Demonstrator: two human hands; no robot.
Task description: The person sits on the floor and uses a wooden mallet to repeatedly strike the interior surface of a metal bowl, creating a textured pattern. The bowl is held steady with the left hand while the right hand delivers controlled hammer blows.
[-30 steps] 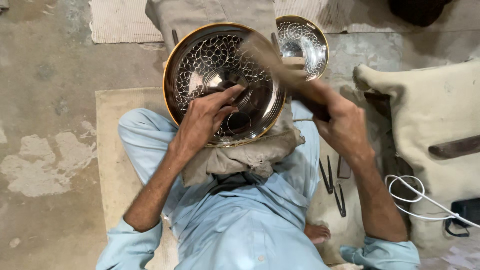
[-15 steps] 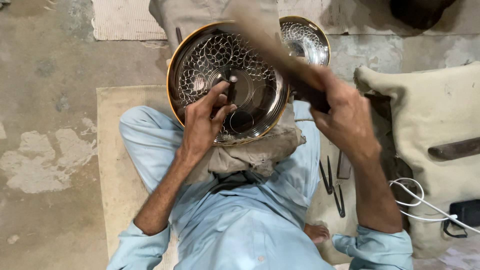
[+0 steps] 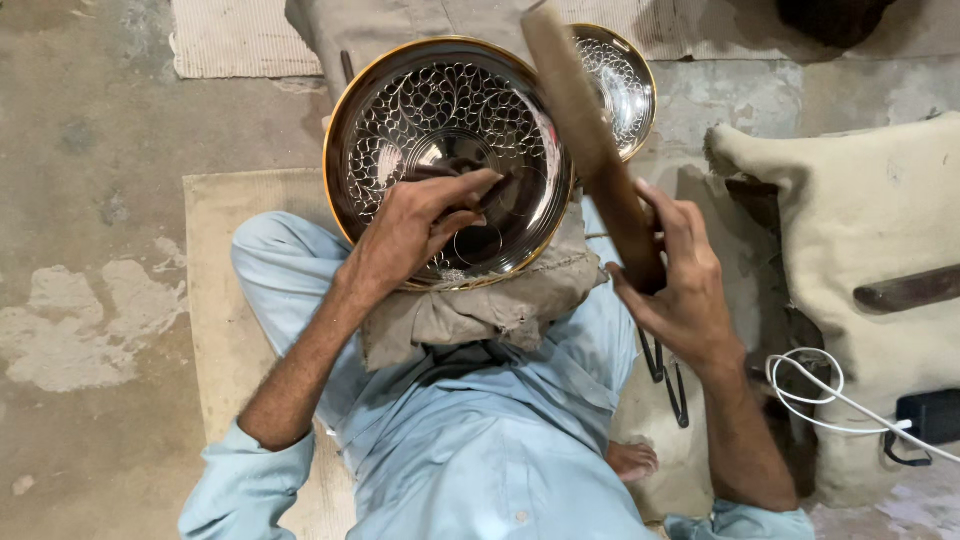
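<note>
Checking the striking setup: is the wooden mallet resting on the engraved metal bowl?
No, the wooden mallet is raised in the right hand, above the engraved metal bowl.

My left hand covers the thin tool's tip, so I can't tell where it meets the engraved dish. The wooden mallet is blurred, its head cut off at the top edge. The smaller dish sits half hidden behind it.

under the left hand fingers, a glossy polished metal bowl with a chased lacework pattern and brassy rim; beneath it, coarse matt cloth. the right hand fingers wrap a smooth, dull wooden mallet.
</note>
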